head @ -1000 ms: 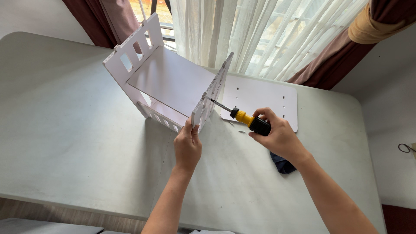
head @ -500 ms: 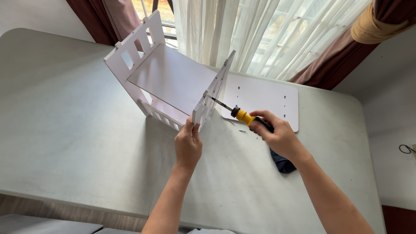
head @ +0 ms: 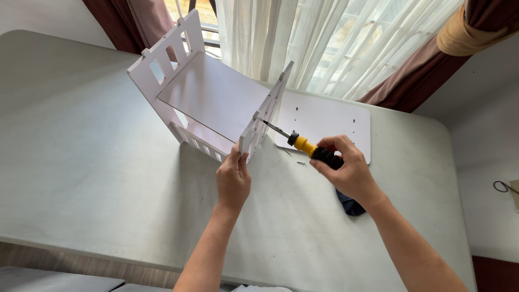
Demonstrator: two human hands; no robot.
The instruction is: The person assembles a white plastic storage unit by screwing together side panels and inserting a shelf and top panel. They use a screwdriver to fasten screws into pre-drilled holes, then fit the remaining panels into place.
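White slatted wooden shelf frame stands tipped on the grey tabletop toward its far edge, beside a flat white drilled panel lying near the far right corner. The left hand is closed around the lower corner of the frame's near side panel, while the right hand grips the black-and-yellow-handled screwdriver, whose tip meets that panel's face. For a sound result, keep the shaft square to the panel, press axially while turning, and brace the panel firmly so that the tip does not slip out.
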